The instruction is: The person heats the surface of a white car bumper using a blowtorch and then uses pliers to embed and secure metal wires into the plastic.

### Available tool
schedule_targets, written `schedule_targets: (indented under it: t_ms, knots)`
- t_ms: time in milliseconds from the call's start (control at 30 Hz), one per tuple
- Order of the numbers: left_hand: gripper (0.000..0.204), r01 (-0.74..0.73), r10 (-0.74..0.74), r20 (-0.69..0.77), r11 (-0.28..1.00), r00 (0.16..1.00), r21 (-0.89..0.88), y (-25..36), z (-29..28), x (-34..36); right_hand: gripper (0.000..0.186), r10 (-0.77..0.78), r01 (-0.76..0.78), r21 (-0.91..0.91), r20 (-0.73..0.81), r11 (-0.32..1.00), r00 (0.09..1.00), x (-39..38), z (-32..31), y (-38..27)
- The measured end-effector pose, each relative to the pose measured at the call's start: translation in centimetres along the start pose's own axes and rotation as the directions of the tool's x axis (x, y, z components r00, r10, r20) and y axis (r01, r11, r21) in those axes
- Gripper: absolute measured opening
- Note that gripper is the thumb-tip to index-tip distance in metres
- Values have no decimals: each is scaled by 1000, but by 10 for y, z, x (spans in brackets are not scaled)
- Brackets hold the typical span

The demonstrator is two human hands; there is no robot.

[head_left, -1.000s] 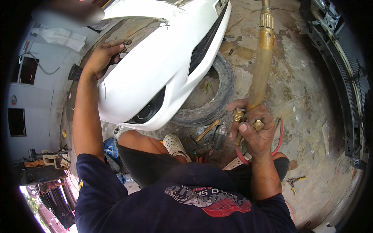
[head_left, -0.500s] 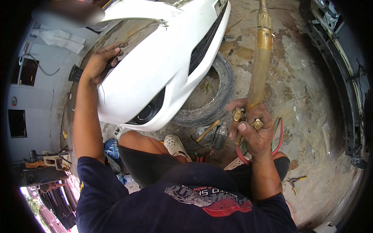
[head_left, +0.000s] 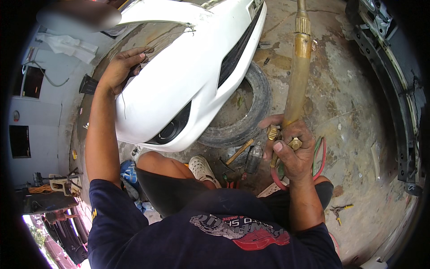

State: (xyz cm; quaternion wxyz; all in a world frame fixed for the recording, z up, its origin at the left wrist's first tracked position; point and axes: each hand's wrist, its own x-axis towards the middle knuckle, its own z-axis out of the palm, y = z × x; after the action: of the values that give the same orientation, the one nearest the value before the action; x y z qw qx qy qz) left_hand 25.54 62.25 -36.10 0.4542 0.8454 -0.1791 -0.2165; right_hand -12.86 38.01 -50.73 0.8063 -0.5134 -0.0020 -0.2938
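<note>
Along the left edge of the white bumper [head_left: 179, 85], the left hand [head_left: 121, 69] pinches a thin dark wire [head_left: 124, 105] between thumb and fingers, one end dangling against the white paint; whether the fingertips touch the panel, can't tell! Over to the bumper's right, the right hand [head_left: 295, 148] has its fingers wrapped round a brass torch [head_left: 296, 85], nozzle end running out of view, red hose [head_left: 323, 157] looping below. Crowding in, a worn tyre [head_left: 262, 98] lies partly hidden by the bumper, blocking the floor between it and the torch. Just below the bumper's lower corner: a wooden-handled hammer [head_left: 239, 151] and, beside it, a clear bottle [head_left: 254, 159]. Yellow-handled pliers [head_left: 339, 214] sit well apart from the bumper, lower right, and far right of it stands a car's bared front frame [head_left: 403, 103].
</note>
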Motion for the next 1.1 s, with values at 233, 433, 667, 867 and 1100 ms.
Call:
schedule_targets:
  t_ms: [233, 433, 667, 867, 1100]
  knots:
    - [39, -52, 50, 14, 989, 999, 137, 4, 3, -4, 18, 10, -10, 15, 3, 1000, 1000, -1, 0, -1]
    - [39, -177, 169, 62, 973, 984, 150, 9, -2, -13, 20, 14, -14, -11, 7, 1000, 1000, -2, -2, 0]
    - [37, -302, 340, 23, 801, 940, 517, 21, 23, -33, 19, 47, -47, -18, -16, 999, 999, -1, 0, -5]
    - [37, -437, 596, -138, 709, 791, 553, 66, 61, -73, 22, 48, -49, -304, -11, 951, 999, 0, -6, 1]
    - [38, -594, 672, -215, 733, 709, 333, 122, 80, -84, 16, -165, 219, -429, 161, 876, 973, 11, 0, -5]
